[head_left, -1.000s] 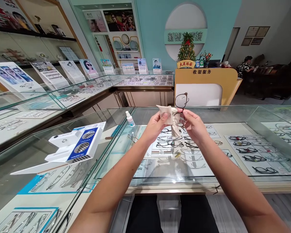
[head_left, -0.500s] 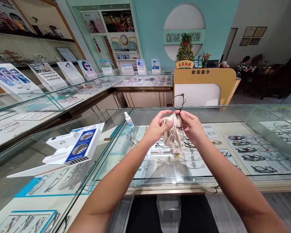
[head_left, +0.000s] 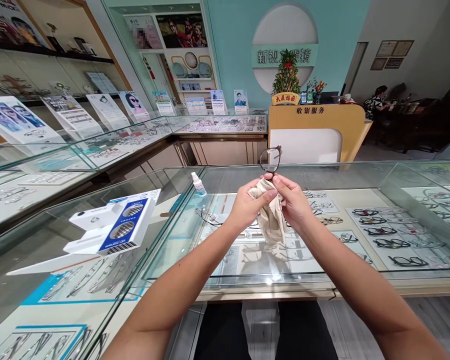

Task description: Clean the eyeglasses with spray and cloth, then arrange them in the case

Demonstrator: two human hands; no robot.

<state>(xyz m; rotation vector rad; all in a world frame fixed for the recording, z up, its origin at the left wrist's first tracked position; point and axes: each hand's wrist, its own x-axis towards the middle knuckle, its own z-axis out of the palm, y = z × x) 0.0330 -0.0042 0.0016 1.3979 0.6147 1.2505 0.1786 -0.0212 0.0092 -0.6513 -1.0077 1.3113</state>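
A pair of dark-framed eyeglasses (head_left: 270,159) is held upright above the glass counter, one lens showing and the lower part hidden by fingers and cloth. My left hand (head_left: 247,202) is closed on a cream cleaning cloth (head_left: 272,220), its thumb pressing the cloth against the lower part of the glasses. The cloth's loose end hangs down over the counter. My right hand (head_left: 293,199) pinches the glasses near their middle, thumb and fingers together, beside the cloth.
A white spray bottle (head_left: 198,184) stands on the glass counter (head_left: 247,280) to the left. An opened blue-and-white box (head_left: 123,225) lies farther left. Spectacle frames (head_left: 392,243) rest inside the display case. Beyond is a yellow service desk (head_left: 354,120); a person (head_left: 375,104) sits at the far right.
The glasses and both hands have shifted slightly left and down. The cloth has turned and bunched differently, its printed strip no longer visible.
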